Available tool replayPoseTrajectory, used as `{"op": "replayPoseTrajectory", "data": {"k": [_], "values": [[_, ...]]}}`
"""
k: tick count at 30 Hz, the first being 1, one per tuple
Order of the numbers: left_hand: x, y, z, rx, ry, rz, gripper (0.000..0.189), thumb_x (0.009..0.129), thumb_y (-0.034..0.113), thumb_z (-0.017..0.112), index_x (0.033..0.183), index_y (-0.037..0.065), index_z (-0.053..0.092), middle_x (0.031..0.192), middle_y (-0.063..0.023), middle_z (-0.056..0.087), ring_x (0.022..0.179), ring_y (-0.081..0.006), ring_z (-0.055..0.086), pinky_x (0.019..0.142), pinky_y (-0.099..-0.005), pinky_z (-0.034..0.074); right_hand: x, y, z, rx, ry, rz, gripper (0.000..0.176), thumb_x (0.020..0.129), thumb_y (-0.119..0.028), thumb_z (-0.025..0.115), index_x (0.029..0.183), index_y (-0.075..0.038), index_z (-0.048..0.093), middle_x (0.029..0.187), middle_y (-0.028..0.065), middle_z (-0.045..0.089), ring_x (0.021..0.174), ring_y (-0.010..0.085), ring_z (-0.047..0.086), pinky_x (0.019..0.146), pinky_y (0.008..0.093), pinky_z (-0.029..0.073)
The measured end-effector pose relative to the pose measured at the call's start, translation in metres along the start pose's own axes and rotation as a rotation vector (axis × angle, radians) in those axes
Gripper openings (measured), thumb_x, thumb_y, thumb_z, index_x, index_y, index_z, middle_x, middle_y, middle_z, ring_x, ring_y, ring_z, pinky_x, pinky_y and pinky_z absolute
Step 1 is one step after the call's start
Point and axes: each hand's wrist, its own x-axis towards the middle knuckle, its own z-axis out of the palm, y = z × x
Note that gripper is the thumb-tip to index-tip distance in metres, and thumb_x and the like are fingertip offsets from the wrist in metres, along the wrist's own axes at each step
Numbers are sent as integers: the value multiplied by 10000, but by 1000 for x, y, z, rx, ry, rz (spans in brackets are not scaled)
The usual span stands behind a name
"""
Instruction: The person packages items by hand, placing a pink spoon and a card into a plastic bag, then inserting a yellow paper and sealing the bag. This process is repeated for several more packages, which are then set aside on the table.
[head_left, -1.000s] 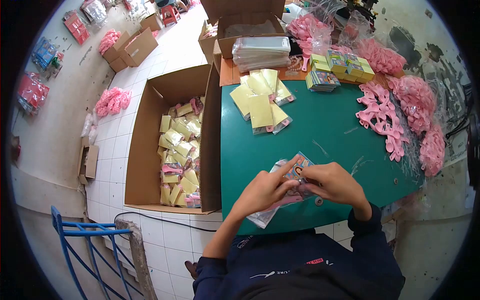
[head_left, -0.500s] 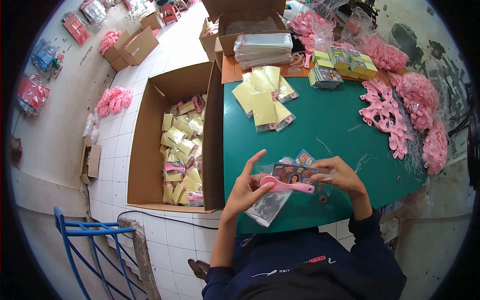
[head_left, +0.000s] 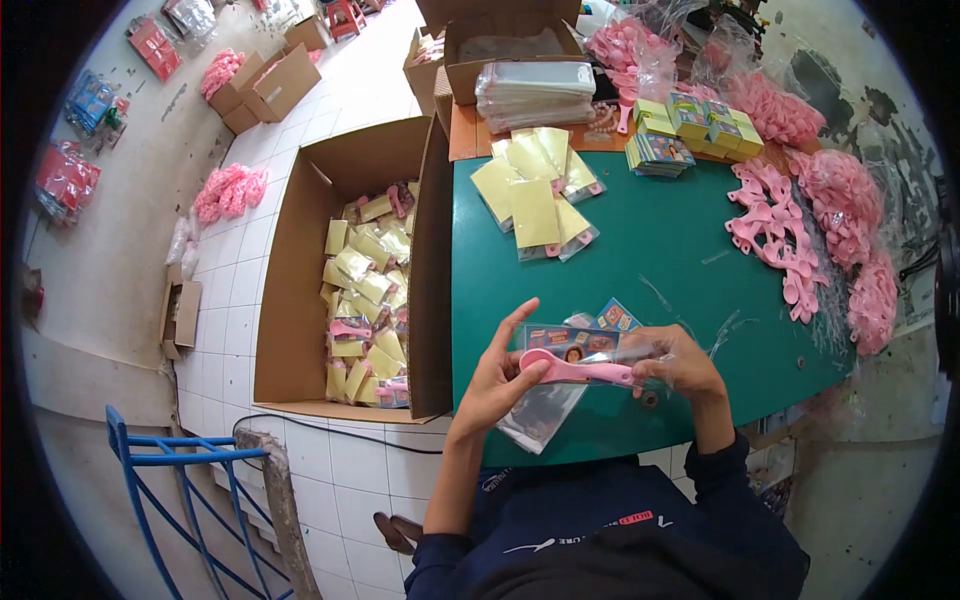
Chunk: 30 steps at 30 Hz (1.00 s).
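My left hand (head_left: 492, 388) pinches a pink spoon (head_left: 595, 372) by its bowl end, thumb on top and index finger stretched upward. Behind the spoon is a printed card (head_left: 597, 342) in a clear plastic bag, held along with it. My right hand (head_left: 690, 368) is closed at the other end, its fingers on the bag film beside the spoon's handle tip. Under both hands lies a pile of clear plastic bags (head_left: 540, 418) on the green table (head_left: 650, 240). Another printed card (head_left: 618, 315) sticks out just beyond the hands.
To the left stands a large carton (head_left: 292, 300) full of packed yellow-backed packets (head_left: 370, 285). More finished packets (head_left: 535, 212) lie on the table. At the back are bag stacks (head_left: 535, 92) and card bundles (head_left: 690, 120). Loose pink spoons (head_left: 770, 225) spread along the right side.
My right hand has shifted slightly, with its fingers now at the spoon's handle end and bag film. The card sits flatter behind the spoon and shows more of its length.
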Motion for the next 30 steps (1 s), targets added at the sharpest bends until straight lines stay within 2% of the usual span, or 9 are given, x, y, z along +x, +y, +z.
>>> {"op": "replayPoseTrajectory", "data": {"k": [3, 4, 6, 9, 10, 13, 17, 26, 30], "values": [[3, -4, 4, -20, 11, -27, 764, 850, 88, 639, 1437, 56, 152, 1040, -107, 582, 823, -77, 561, 748, -225, 479, -5, -3, 1, -68, 25, 66, 331, 788, -45, 662, 1100, 53, 606, 936, 139, 642, 779, 148, 626, 598, 267, 527], [6, -10, 8, 101, 139, 69, 761, 859, 107, 631, 1436, 57, 138, 1054, -116, 575, 837, -90, 566, 759, -240, 487, -6, -6, 1, -114, 35, 89, 309, 796, -35, 653, 1091, 47, 613, 958, 147, 640, 789, 148, 628, 599, 270, 529], [12, -26, 16, 343, 394, 255, 756, 878, 146, 615, 1434, 60, 110, 1084, -134, 561, 866, -118, 576, 782, -269, 503, -8, -1, 8, -311, 218, -147, 273, 808, -62, 647, 1070, 12, 634, 959, 151, 646, 780, 179, 638, 617, 283, 530], [3, -29, 19, 398, 442, 163, 703, 931, 204, 533, 1434, 91, 55, 1080, -162, 570, 935, -186, 590, 797, -292, 508, -5, 0, 23, -761, 380, -438, 271, 817, -124, 646, 1077, -47, 638, 1006, 151, 635, 834, 238, 634, 694, 319, 520], [-1, -39, 17, 152, 250, 84, 654, 960, 197, 466, 1433, 77, 31, 1091, -209, 575, 983, -226, 609, 742, -296, 532, -6, 2, 29, -936, 411, -515, 279, 818, -148, 647, 1085, -68, 635, 1029, 150, 628, 862, 260, 630, 728, 333, 515], [-21, -36, 33, -172, 108, -246, 627, 985, 180, 383, 1433, 99, -48, 1106, -228, 572, 1010, -261, 610, 758, -311, 536, -9, 15, 40, -1127, 214, -412, 350, 797, -195, 661, 1129, -101, 602, 1129, 137, 576, 964, 304, 578, 833, 381, 466], [-33, -48, 27, 56, 45, -197, 623, 987, 103, 328, 1434, 144, -103, 1127, -234, 566, 1019, -268, 608, 812, -351, 533, -13, 24, 49, -1125, 137, -352, 284, 792, -173, 658, 1051, -79, 590, 1071, 115, 553, 1023, 288, 526, 873, 402, 405], [-45, -31, 24, -122, 9, -308, 647, 974, 73, 331, 1460, 169, -86, 1296, -197, 430, 1134, -237, 523, 915, -343, 467, -2, 33, 73, -1072, 15, -434, 220, 749, -138, 676, 904, -35, 558, 930, 120, 500, 977, 309, 502, 825, 402, 399], [-48, -33, 28, -284, 81, -320, 672, 957, 100, 395, 1469, 145, -38, 1347, -154, 377, 1045, -204, 542, 873, -336, 470, 0, 37, 75, -1144, 19, -542, 221, 738, -131, 673, 888, -21, 554, 918, 124, 490, 928, 317, 506, 825, 396, 402]]}}
